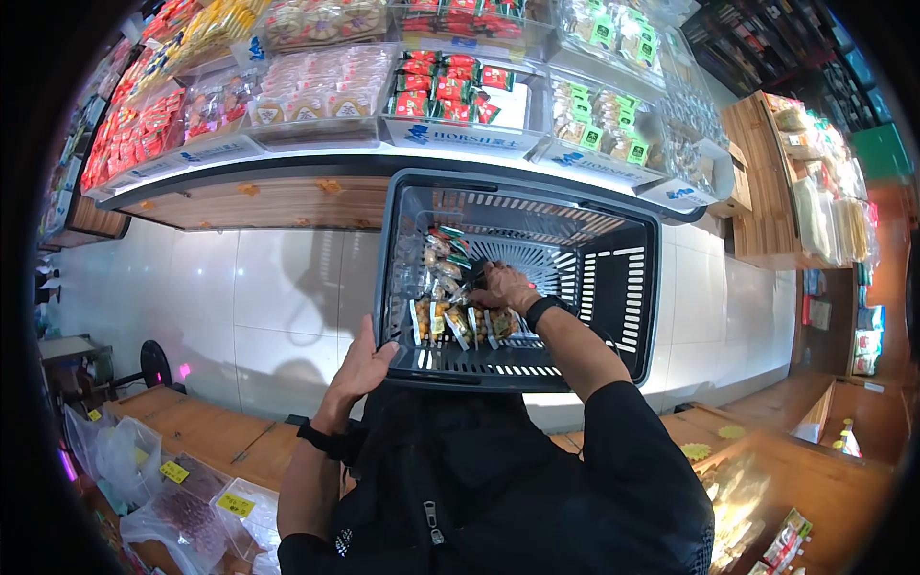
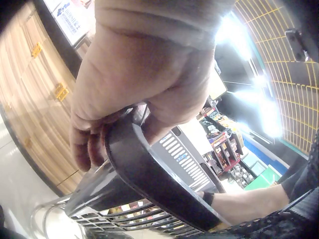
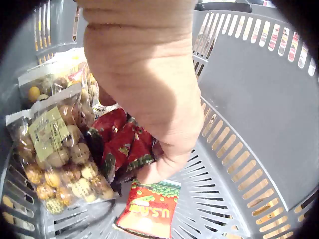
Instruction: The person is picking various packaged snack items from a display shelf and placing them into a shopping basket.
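A dark grey shopping basket (image 1: 655,287) with slotted walls is in front of me. My left hand (image 1: 362,364) grips its left rim (image 2: 130,154), with the fingers over the outside and the thumb on the inner side. Down in the basket, my right hand (image 1: 508,286) holds small red snack packets (image 3: 124,144) between thumb and fingers; the palm hides part of them. Another red and green packet (image 3: 149,209) lies on the basket floor below the thumb. Clear bags of speckled round nuts (image 3: 65,154) stand beside that hand, along the near side.
Beyond the basket runs a shelf display (image 1: 460,139) with bins of wrapped snacks. A wooden shelf unit (image 1: 767,182) stands at the right. Wooden counters (image 1: 220,436) with plastic bags and boxes are behind me. Pale tiles (image 1: 278,278) cover the floor.
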`<state>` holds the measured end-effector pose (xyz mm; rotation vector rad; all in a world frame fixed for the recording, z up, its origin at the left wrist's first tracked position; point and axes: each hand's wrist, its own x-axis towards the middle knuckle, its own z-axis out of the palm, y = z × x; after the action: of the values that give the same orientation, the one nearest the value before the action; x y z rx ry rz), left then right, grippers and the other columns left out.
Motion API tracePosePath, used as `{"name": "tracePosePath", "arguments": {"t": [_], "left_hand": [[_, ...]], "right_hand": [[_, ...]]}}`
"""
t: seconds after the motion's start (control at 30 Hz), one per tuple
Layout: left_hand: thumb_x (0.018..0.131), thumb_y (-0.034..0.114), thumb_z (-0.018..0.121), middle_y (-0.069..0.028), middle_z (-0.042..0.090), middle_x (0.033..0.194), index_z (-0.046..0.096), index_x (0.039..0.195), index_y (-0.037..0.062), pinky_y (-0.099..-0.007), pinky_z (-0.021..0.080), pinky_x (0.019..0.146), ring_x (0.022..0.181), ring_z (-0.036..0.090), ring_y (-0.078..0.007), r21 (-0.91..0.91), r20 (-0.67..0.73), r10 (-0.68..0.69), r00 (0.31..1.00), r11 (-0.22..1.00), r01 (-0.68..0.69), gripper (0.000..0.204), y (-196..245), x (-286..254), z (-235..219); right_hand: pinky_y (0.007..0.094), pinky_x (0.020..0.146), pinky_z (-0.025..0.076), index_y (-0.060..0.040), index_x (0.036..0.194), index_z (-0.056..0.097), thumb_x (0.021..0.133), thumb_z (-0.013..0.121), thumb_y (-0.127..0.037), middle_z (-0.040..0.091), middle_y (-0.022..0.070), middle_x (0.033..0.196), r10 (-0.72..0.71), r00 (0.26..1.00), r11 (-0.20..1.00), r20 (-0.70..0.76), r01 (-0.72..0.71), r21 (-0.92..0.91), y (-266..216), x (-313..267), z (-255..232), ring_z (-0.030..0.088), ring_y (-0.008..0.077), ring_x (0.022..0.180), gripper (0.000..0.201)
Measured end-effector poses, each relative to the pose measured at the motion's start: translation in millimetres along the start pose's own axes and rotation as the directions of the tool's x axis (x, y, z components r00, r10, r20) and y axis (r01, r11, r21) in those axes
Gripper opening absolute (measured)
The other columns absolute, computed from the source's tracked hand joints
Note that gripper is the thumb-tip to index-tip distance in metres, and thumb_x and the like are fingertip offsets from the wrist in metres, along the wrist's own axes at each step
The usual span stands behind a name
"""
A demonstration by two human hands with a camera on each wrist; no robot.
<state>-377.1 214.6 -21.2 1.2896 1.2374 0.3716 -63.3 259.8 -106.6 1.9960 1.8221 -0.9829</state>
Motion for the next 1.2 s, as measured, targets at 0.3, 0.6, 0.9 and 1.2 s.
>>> {"name": "tracePosePath", "arguments": {"t": [0.3,0.6,0.9,1.2], "left_hand": [[0.088,0.009,0.055,-0.0236,0.054,0.117,0.037,0.131,-0.0013,-0.0411,0.039,0.098,0.111,0.054,-0.035,-0.005,0.009,0.037,0.999,0.999,-0.037,0.047,2.8,-1.1,0.1],[0.088,0.008,0.053,-0.0222,0.051,0.122,0.03,0.136,-0.0012,-0.0401,0.036,0.102,0.118,0.05,-0.0332,-0.014,0.042,0.031,0.999,0.999,-0.03,0.054,2.2,-1.3,-2.1],[0.089,0.009,0.054,-0.0221,0.05,0.127,0.03,0.138,0.0004,-0.0403,0.035,0.104,0.121,0.048,-0.0315,0.006,0.072,-0.035,0.997,0.999,0.035,0.056,18.8,-4.7,-4.7],[0.09,0.012,0.054,-0.0249,0.051,0.126,0.03,0.137,-0.0006,-0.0408,0.037,0.102,0.118,0.051,-0.0358,0.06,0.046,-0.037,0.998,0.998,0.035,0.054,11.2,-4.1,-4.0]], "right_hand": [[0.0432,0.098,0.045,-0.003,0.131,0.046,0.075,0.071,-0.032,0.051,0.0195,0.13,-0.002,0.999,0.972,0.04,0.011,-0.234,-16.2,15.6,15.0,0.05,0.0365,0.121,0.068],[0.0428,0.095,0.047,-0.0019,0.13,0.044,0.071,0.074,-0.034,0.052,0.0211,0.127,-0.065,0.998,0.988,0.017,0.067,-0.137,7.7,24.8,27.8,0.053,0.038,0.116,0.074],[0.0426,0.087,0.048,-0.001,0.111,0.051,0.065,0.08,-0.021,0.057,0.0234,0.111,-0.166,0.945,0.929,-0.283,0.246,0.277,18.6,5.6,-1.4,0.058,0.0398,0.099,0.058],[0.0468,0.085,0.048,-0.003,0.115,0.045,0.07,0.074,-0.014,0.052,0.0206,0.112,-0.357,0.892,0.916,-0.277,0.392,0.084,17.8,6.2,38.6,0.055,0.042,0.102,0.054]]}}
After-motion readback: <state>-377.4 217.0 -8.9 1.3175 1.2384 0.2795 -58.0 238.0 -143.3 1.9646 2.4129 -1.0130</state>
